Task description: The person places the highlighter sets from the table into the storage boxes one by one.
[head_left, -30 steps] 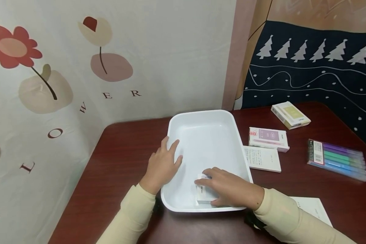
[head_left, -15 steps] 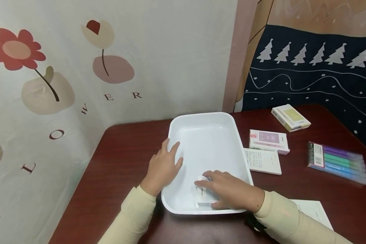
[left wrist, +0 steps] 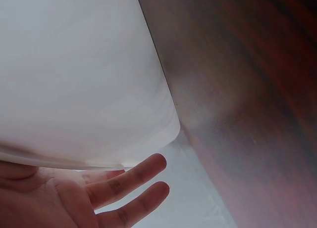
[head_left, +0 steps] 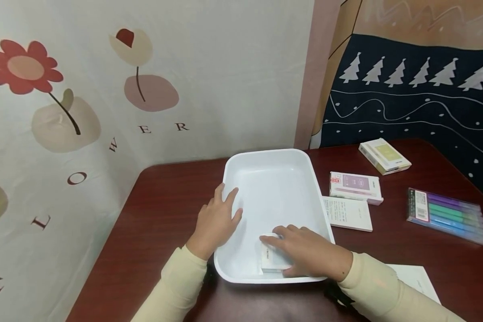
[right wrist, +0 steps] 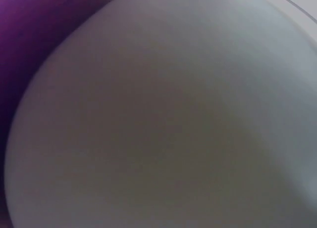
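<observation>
On the dark red worktop (head_left: 157,214), right in front of the person, sits a white tray (head_left: 273,197), which looks like stiff plastic, light for its size and probably slick; its rim seems the place to hold it. The left hand (head_left: 213,221) rests at the left rim, fingers straight and spread, that grip loose and closed round nothing. The right hand (head_left: 310,252) arches over a small white box (head_left: 270,259) lying in the tray's near end, its grip bent about it, thumb at the near edge, fingers toward the far one. I'd guess thin card: light, fairly firm, easily dented, best taken by opposite edges. The hand hides much of it, its print is too small to read, and the right wrist view gives only a pale blur, so I can't tell how tight the hold is.
</observation>
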{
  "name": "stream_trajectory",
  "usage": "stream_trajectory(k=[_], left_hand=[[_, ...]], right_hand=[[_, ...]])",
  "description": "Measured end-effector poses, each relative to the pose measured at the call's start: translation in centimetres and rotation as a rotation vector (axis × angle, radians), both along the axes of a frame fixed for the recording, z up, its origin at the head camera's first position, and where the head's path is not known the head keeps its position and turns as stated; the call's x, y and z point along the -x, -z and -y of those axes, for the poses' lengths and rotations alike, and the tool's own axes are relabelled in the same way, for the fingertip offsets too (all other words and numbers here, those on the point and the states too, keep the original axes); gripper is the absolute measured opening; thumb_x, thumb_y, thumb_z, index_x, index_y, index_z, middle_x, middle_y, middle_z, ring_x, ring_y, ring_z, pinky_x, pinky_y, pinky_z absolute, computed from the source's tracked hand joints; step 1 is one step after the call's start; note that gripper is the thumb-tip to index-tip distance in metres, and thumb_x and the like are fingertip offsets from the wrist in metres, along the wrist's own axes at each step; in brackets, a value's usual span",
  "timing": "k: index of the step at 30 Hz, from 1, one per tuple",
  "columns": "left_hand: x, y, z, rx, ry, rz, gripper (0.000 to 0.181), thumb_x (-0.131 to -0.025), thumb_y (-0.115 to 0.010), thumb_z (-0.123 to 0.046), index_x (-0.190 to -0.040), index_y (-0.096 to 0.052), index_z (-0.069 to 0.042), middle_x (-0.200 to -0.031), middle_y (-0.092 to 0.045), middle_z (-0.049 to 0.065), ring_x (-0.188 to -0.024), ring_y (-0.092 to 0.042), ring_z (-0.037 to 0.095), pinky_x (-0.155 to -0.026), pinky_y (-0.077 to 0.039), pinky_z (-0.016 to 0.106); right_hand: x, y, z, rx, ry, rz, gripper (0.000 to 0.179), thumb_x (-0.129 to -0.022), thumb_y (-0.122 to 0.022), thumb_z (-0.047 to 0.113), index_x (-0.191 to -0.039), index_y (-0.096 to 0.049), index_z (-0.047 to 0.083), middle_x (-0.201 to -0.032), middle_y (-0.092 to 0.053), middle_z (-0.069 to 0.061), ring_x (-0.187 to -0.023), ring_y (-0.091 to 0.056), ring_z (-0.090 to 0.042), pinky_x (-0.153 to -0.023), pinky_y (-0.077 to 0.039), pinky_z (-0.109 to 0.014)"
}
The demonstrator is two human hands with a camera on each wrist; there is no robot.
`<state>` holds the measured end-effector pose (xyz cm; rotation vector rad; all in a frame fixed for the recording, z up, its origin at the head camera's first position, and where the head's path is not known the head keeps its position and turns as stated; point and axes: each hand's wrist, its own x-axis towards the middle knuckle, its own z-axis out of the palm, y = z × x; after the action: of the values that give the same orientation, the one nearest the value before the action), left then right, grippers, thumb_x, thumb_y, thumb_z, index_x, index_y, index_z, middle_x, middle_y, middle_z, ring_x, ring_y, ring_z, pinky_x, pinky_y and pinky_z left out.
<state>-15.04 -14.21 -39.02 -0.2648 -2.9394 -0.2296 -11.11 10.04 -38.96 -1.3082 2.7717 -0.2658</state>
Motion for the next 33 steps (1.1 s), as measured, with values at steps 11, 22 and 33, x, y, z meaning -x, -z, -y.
stream_trajectory(k=[11,22,33], left_hand=[[0.0,0.0,0.0,-0.001,-0.005,0.013,0.056,-0.098,-0.06,-0.036,-0.148,-0.049,-0.015,-0.155,-0.035,0.023,-0.103,-0.067,0.037,-0.088,-0.053,0.055],[0.0,-0.1,0.0,-0.003,-0.009,0.02,0.055,-0.098,-0.06,-0.035,-0.148,-0.048,-0.015,-0.155,-0.035,0.023,-0.104,-0.067,0.037,-0.089,-0.053,0.056],[0.0,0.0,0.0,0.011,-0.007,0.013,0.056,-0.098,-0.06,-0.036,-0.148,-0.049,-0.015,-0.155,-0.035,0.023,-0.102,-0.068,0.037,-0.087,-0.054,0.055]], right_hand=[[0.1,0.1,0.0,-0.001,0.006,0.049,0.071,-0.079,-0.082,0.041,-0.142,-0.056,0.023,-0.131,-0.061,-0.008,-0.109,-0.062,-0.024,-0.084,-0.053,-0.04],[0.0,-0.9,-0.3,0.002,-0.001,0.045,0.063,-0.086,-0.076,0.042,-0.142,-0.055,0.023,-0.135,-0.06,-0.009,-0.116,-0.061,-0.025,-0.091,-0.053,-0.043],[-0.4,-3.1,-0.9,0.083,-0.028,-0.058,0.056,-0.089,-0.075,0.038,-0.14,-0.058,0.023,-0.136,-0.061,-0.007,-0.119,-0.061,-0.024,-0.097,-0.052,-0.043]])
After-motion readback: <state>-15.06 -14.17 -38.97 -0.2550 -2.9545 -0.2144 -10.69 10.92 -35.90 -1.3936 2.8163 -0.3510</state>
